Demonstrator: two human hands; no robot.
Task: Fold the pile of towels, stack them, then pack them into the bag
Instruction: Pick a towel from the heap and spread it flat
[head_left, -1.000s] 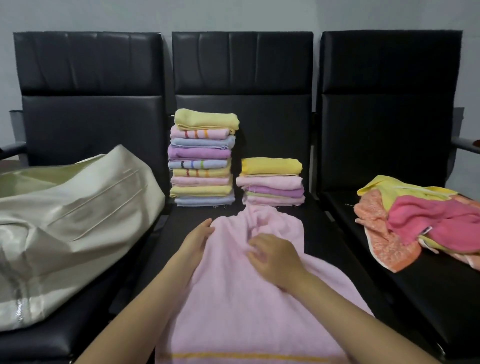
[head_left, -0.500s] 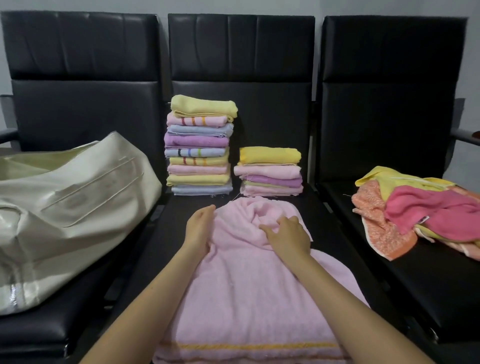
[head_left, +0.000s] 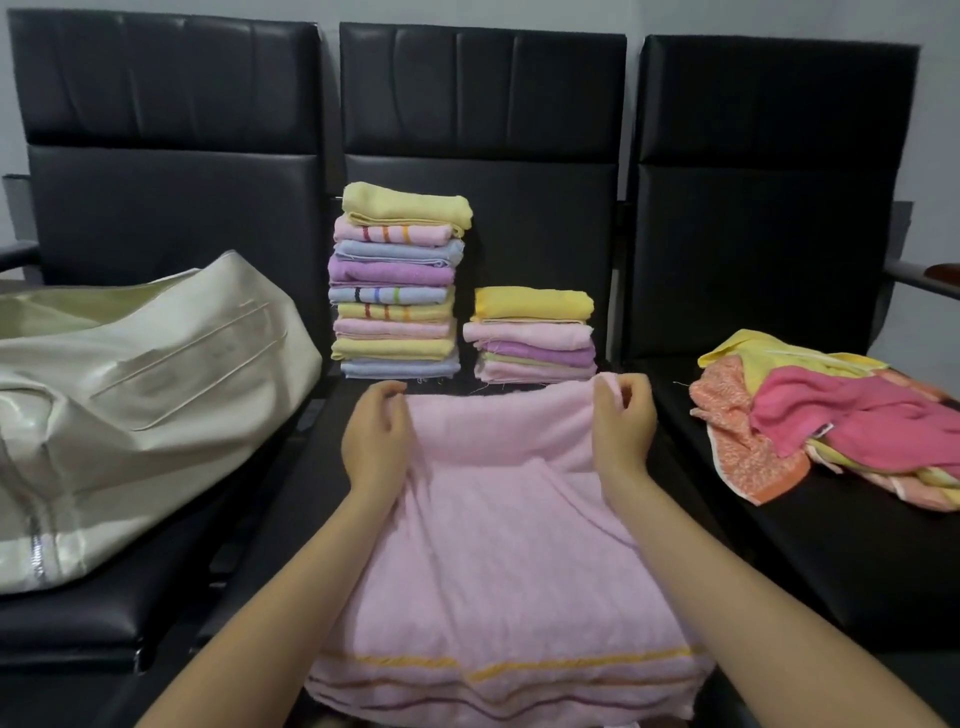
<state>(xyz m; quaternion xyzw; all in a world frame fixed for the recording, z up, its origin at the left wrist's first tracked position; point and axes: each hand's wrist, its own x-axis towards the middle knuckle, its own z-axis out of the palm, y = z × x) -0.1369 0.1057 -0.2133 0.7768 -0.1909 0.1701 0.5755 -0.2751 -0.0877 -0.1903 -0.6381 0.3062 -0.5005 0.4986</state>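
A pale pink towel (head_left: 498, 545) with orange and purple stripes at its near end lies spread on the middle seat. My left hand (head_left: 376, 441) pinches its far left corner and my right hand (head_left: 621, 426) pinches its far right corner, with the far edge stretched straight between them. Behind it stand a tall stack of folded towels (head_left: 397, 283) and a shorter stack (head_left: 532, 338). A loose pile of unfolded towels (head_left: 831, 421), pink, yellow and orange, lies on the right seat. A cream bag (head_left: 130, 410) rests on the left seat.
Three black padded chairs (head_left: 483, 104) stand side by side against a grey wall. Armrests stick out at the far left (head_left: 18, 254) and far right (head_left: 919, 273). Bare black seat shows in front of the unfolded pile.
Both hands moved apart from the bunched middle of the pink towel to its far corners. The far edge, crumpled before, is now pulled out straight.
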